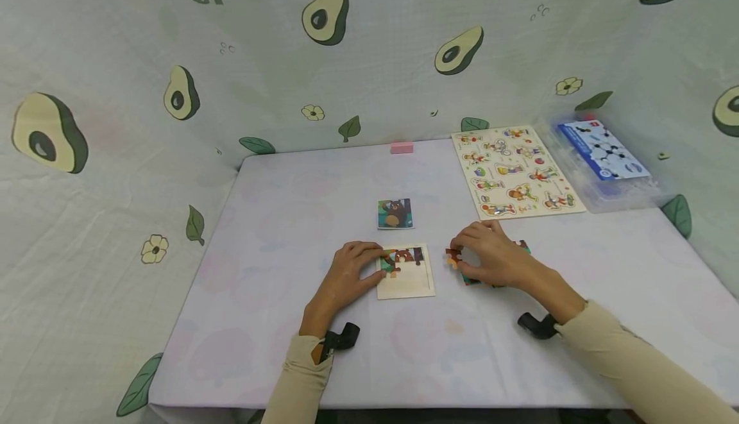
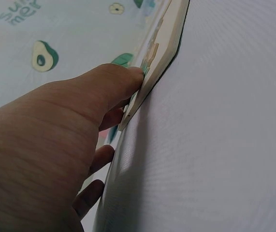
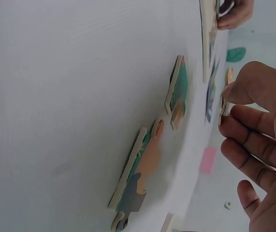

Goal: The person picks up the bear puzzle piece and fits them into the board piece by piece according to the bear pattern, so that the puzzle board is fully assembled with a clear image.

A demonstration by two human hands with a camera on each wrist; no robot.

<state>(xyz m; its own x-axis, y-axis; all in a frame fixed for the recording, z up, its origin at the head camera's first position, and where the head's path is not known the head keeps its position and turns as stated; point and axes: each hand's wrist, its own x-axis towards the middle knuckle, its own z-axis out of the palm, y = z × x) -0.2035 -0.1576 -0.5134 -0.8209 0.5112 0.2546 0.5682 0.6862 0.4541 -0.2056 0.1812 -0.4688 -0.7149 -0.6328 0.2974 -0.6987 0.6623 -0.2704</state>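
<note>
A square wooden puzzle board (image 1: 412, 284) lies flat, its top row and left side partly filled with bear-picture pieces. My left hand (image 1: 351, 271) holds it at the left side, thumb by the left edge and fingertips over the upper left pieces. To its right, my right hand (image 1: 491, 256) pinches a brown and orange puzzle piece (image 1: 452, 258) between thumb and index finger, raised over the table. Loose puzzle pieces (image 3: 142, 169) lie beneath that hand, partly hidden from the head view; a green one (image 3: 179, 87) is among them. Behind the board lies a bear picture card (image 1: 395, 213).
At the back right lies a large board of printed figures (image 1: 508, 170), beside a clear plastic box (image 1: 629, 199) with a blue and white booklet (image 1: 606, 148) on top. A small pink block (image 1: 401, 147) sits by the table's back edge. Avocado-print cloth (image 1: 381, 90) hangs behind.
</note>
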